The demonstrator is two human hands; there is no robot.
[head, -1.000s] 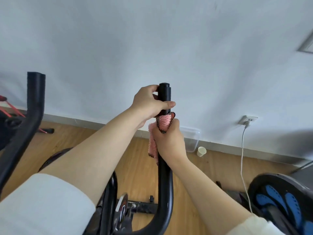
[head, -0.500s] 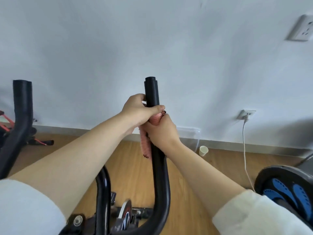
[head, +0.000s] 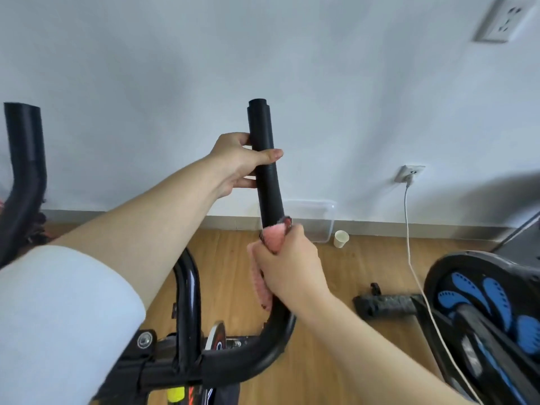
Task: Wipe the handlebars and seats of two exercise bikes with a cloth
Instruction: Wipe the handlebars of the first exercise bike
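The bike's right handlebar is a black padded bar that rises upright in the middle of the view. My left hand grips it near the top, thumb across the front. Lower down, my right hand holds a pink cloth wrapped round the same bar, just above its bend. Part of the cloth hangs out below my fingers. The left handlebar stands at the left edge, untouched. No seat is in view.
A second machine with a black and blue flywheel cover stands at the right, a white cable running from a wall socket across it. A clear plastic box and a paper cup sit by the wall on the wood floor.
My right hand has slid the cloth down the bar, away from my left hand. My left hand has stayed near the top. The view has tilted downward.
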